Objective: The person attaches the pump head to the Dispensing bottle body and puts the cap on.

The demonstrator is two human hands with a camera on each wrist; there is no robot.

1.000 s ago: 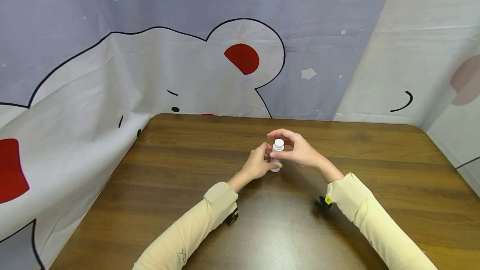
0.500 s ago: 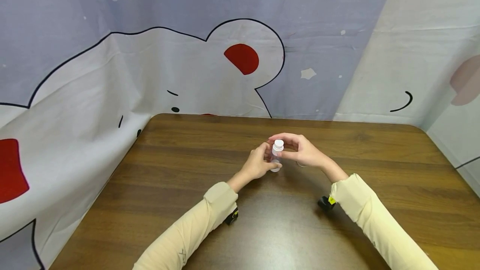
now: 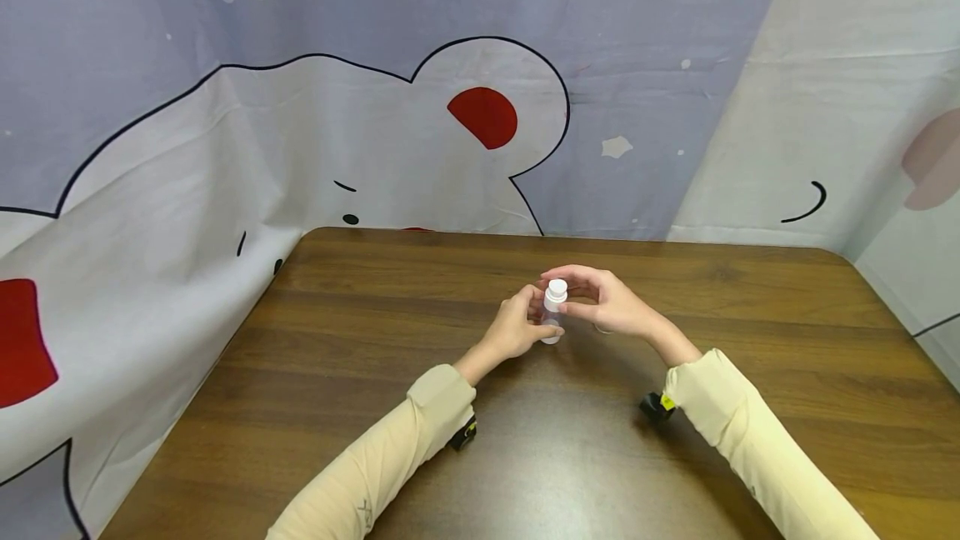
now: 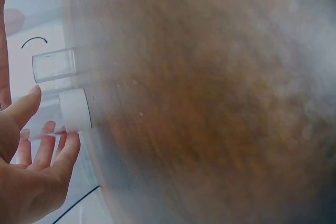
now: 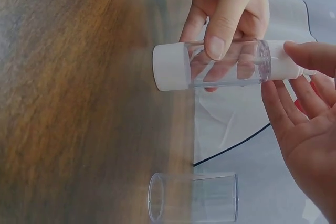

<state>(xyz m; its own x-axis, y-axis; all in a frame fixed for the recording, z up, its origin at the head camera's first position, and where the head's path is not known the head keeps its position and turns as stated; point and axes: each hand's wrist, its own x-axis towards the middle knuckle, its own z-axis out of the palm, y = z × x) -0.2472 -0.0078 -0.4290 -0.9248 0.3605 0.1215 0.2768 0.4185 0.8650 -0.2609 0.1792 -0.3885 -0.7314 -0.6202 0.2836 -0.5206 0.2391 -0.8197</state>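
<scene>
A small pump bottle (image 5: 226, 66) stands upright on the table, with a see-through body, a white base (image 5: 171, 66) and a white top (image 3: 557, 290). My left hand (image 3: 517, 327) grips the clear body from the left, thumb in front and fingers behind. On the other side, my right hand (image 3: 611, 302) pinches the white collar (image 5: 281, 60) below the top between thumb and fingers. A clear cylindrical cap (image 5: 194, 198) sits beside the bottle in both wrist views; in the head view my right hand mostly hides it.
The brown wooden table (image 3: 360, 315) reaches back to a printed curtain (image 3: 315, 132), which also hangs along the left and right sides. A small black wrist camera (image 3: 657, 407) hangs under the right cuff and another wrist camera (image 3: 463, 433) under the left cuff.
My right hand has shifted slightly right and its thumb has drawn back from across the bottle's front to its right side. The left hand and the bottle stay in place.
</scene>
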